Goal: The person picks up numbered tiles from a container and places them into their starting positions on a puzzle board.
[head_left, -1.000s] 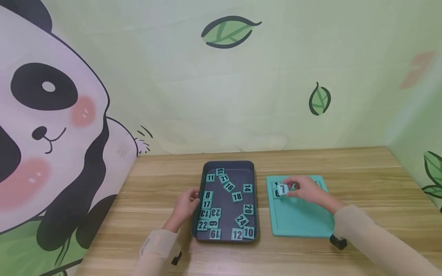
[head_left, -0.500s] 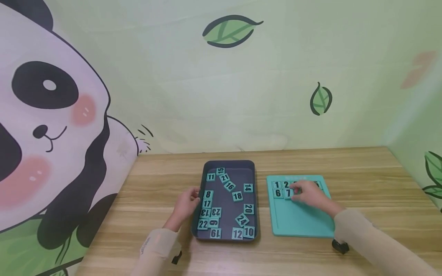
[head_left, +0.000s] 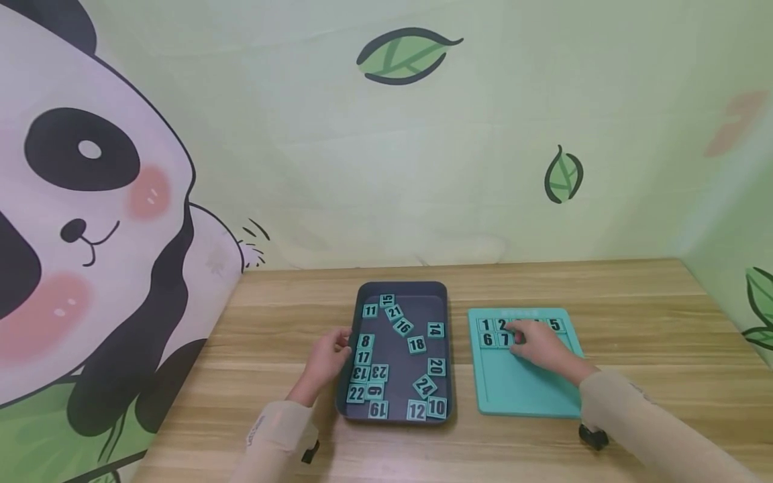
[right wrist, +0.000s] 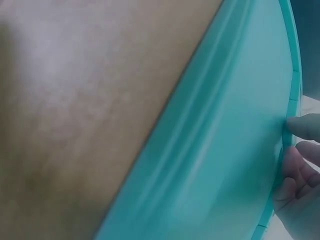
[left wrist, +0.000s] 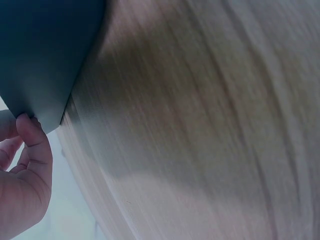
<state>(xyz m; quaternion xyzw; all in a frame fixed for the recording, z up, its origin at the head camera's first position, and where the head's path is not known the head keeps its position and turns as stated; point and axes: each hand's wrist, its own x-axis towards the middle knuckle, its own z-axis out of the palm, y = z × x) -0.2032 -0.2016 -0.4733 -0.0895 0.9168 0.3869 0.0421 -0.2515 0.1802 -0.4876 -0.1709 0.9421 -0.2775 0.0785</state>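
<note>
In the head view my left hand (head_left: 326, 359) holds the left rim of a dark rectangular tray (head_left: 401, 365). The left wrist view shows its thumb against the outer wall of the tray (left wrist: 45, 55). Several loose number tiles lie in the tray, at varied angles. To the right, a turquoise puzzle board (head_left: 528, 386) bears tiles in its top row, plus the 6 tile (head_left: 487, 340) and the 7 tile (head_left: 504, 340) below. My right hand (head_left: 542, 345) pinches the 7 tile at its right side, partly covering the tiles above. Its fingertips meet the tiles' edge in the right wrist view.
Tray and board stand side by side on a wooden table (head_left: 284, 302), a narrow strip of wood between them. Behind the table hangs a pale green backdrop (head_left: 290, 147) with a panda and leaves. Small black devices are on both wrists.
My right hand has brought the 7 tile from above the board's left side down beside the 6, shifting slightly right. The left hand has stayed on the tray.
</note>
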